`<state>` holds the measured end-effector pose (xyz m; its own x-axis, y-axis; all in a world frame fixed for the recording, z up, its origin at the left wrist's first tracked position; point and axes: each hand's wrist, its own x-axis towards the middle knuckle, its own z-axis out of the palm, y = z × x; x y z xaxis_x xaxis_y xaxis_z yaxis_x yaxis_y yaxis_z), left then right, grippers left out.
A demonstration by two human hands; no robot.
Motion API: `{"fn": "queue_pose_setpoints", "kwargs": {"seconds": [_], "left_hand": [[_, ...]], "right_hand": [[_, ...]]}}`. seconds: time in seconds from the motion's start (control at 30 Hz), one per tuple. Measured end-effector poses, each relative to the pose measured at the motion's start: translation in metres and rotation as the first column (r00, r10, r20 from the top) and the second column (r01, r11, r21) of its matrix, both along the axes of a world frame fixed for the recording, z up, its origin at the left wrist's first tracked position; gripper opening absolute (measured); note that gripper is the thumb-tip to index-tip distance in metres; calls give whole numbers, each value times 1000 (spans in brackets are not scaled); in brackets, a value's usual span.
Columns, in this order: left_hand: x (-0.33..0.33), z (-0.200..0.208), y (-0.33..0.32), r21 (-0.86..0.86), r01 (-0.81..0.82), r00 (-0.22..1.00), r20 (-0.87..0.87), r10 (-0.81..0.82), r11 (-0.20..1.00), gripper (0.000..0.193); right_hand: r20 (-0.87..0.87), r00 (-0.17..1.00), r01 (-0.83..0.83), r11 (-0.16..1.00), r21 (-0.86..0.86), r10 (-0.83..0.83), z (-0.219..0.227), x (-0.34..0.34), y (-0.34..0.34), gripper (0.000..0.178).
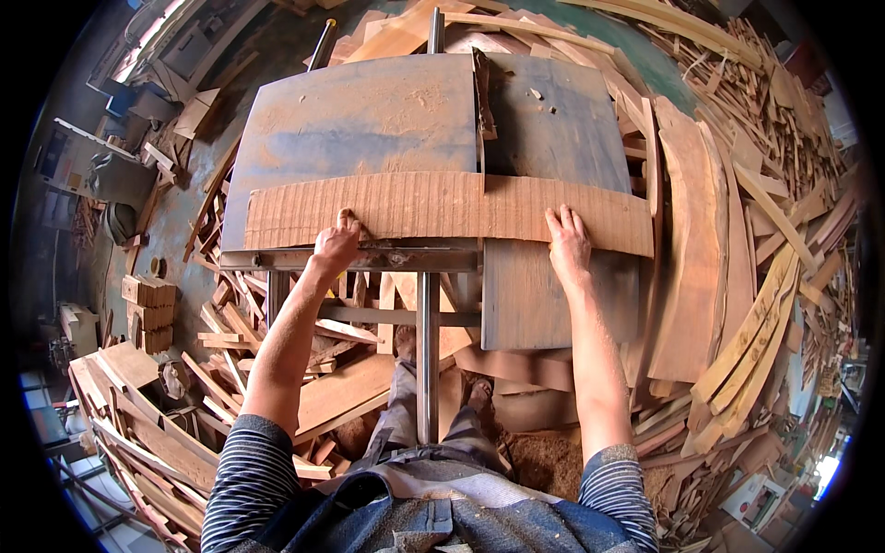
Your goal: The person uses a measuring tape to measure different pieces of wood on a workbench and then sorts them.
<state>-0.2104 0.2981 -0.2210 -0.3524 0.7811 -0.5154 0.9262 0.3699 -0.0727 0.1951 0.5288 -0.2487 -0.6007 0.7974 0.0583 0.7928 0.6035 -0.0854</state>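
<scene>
Workshop heaped with timber (684, 258) around me.
My left hand (337, 242), eleven o'clock, has bent fingers, hold unclear; right hand (570, 244), one o'clock, spread fingers; both on the ribbed board (442, 205), twelve o'clock, across the dusty table (359, 120). Even, flat pressure seems best.

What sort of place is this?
Most likely a woodworking shop or small sawmill: a rough-sawn plank lies across a dusty worktable, heaps of cut timber surround it, and sawdust has piled up below.
</scene>
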Motion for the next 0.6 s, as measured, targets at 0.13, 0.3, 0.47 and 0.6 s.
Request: {"fn": "queue_pose_setpoints", "kwargs": {"seconds": [0.13,0.3,0.47,0.6], "left_hand": [[-7,-3,5,21,11,1000,3,-11,1000,81],[-13,-7,12,45,32,999,-10,-32,998,83],[-17,-7,20,14,10,1000,-13,-10,1000,82],[-19,-6,25,22,20,999,-29,-19,1000,79]], "right_hand": [[-3,1000,3,1000,9,-3,-2,-6,8,52],[-11,1000,-10,1000,6,11,-3,-10,17,54],[-22,1000,-15,1000,10,15,-2,-14,24,54],[-23,1000,-8,1000,23,9,-3,-17,28,52]]}}
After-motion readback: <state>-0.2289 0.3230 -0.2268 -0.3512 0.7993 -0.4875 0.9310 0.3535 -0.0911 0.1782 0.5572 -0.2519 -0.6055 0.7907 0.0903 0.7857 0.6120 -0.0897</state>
